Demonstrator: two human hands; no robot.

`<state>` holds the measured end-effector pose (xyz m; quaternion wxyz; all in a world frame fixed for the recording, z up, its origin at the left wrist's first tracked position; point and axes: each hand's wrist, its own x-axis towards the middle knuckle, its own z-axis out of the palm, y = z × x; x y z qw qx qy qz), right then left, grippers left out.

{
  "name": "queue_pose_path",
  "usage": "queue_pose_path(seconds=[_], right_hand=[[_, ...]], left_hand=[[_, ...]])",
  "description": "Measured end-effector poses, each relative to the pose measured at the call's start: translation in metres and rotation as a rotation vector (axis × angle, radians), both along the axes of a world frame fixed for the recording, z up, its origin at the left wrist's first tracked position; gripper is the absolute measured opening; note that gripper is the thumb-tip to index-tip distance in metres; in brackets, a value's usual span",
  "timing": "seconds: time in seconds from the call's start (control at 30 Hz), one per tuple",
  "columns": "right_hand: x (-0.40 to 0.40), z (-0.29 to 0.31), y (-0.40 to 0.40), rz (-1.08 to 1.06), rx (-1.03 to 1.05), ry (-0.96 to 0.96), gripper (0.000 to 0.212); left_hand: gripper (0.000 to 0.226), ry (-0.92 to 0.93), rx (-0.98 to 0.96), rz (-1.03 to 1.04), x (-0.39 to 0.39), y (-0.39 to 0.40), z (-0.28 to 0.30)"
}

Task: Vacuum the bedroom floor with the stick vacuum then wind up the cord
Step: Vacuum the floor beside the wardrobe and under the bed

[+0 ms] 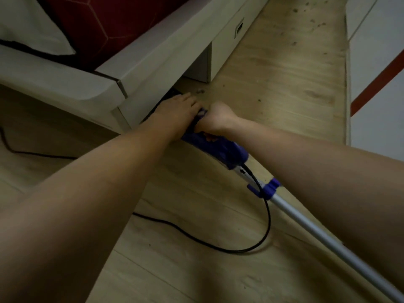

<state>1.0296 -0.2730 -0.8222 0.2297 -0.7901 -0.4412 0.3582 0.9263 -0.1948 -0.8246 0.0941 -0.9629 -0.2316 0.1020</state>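
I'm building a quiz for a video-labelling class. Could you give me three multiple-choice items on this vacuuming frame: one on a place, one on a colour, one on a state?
1. Where does the black cord lie?
A. In a loop on the wooden floor
B. Across the bed
C. Wound round the tube

2. What colour is the stick vacuum body?
A. Red
B. Purple
C. Green

3. How is the right hand on the vacuum?
A. Flat, fingers straight
B. Clear of it
C. Curled round the body, gripping it

Answers: 1 A, the cord leaves the clip on the metal tube and curves over the floorboards. 2 B, the housing and clip are purple. 3 C, its fingers wrap the body, while the left hand rests with straighter fingers on the front end by the bed frame.
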Motion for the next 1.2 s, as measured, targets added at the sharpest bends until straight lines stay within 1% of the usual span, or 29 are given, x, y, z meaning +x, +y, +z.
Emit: queue_pose_path(seconds=[0.1,0.17,0.27,0.33,0.4,0.53,0.6,0.67,0.77,0.83,0.93,1.0,1.07,1.13,1.2], right_hand=[[-0.003,-0.004,0.004,0.006,0.076,-0.031,0.015],[-0.003,-0.005,-0.004,0.013,0.098,-0.051,0.014],[0.001,-0.010,-0.024,0.032,0.076,-0.035,0.012],[0.006,-0.014,-0.034,0.005,0.037,-0.042,0.011],[0.007,-0.015,-0.030,-0.023,0.012,-0.074,0.012],[-0.002,-0.011,-0.005,-0.021,0.078,-0.105,0.013],[-0.007,-0.009,0.002,-0.002,0.099,-0.097,0.011],[-0.008,-0.010,0.001,0.002,0.090,-0.083,0.012],[0.000,-0.014,-0.014,0.002,0.072,-0.096,0.008],[0.005,-0.015,-0.018,0.003,0.051,-0.095,0.007],[0.007,-0.010,-0.009,0.007,0.031,-0.094,0.005],[0.006,-0.008,0.000,0.032,0.080,-0.133,0.007],[0.005,-0.010,-0.002,0.084,0.123,-0.180,0.003],[0.008,-0.018,-0.017,0.115,0.152,-0.243,0.009],[0.011,-0.028,-0.032,0.063,0.186,-0.266,0.014]], left_hand=[[0.071,-0.102,-0.073,0.081,-0.008,0.003,-0.003],[0.073,-0.135,-0.119,0.089,-0.010,0.003,-0.003],[0.080,-0.154,-0.159,0.020,-0.013,-0.002,-0.005],[0.082,-0.152,-0.151,-0.027,-0.011,-0.008,-0.009],[0.085,-0.187,-0.160,-0.020,-0.010,-0.013,-0.013],[0.092,-0.424,-0.354,0.163,-0.016,-0.019,-0.018],[0.092,-0.529,-0.410,0.219,-0.025,-0.023,-0.023],[0.083,-0.632,-0.432,0.204,-0.032,-0.029,-0.032],[0.061,-0.797,-0.453,0.177,-0.036,-0.048,-0.047],[0.056,-0.887,-0.456,0.179,-0.032,-0.056,-0.056],[0.050,-1.000,-0.436,0.305,-0.019,-0.060,-0.060],[0.048,-1.027,-0.431,0.420,-0.010,-0.053,-0.059],[0.047,-1.001,-0.397,0.469,-0.006,-0.044,-0.059],[0.046,-0.951,-0.368,0.454,-0.006,-0.036,-0.058],[0.045,-0.900,-0.326,0.419,-0.006,-0.031,-0.058]])
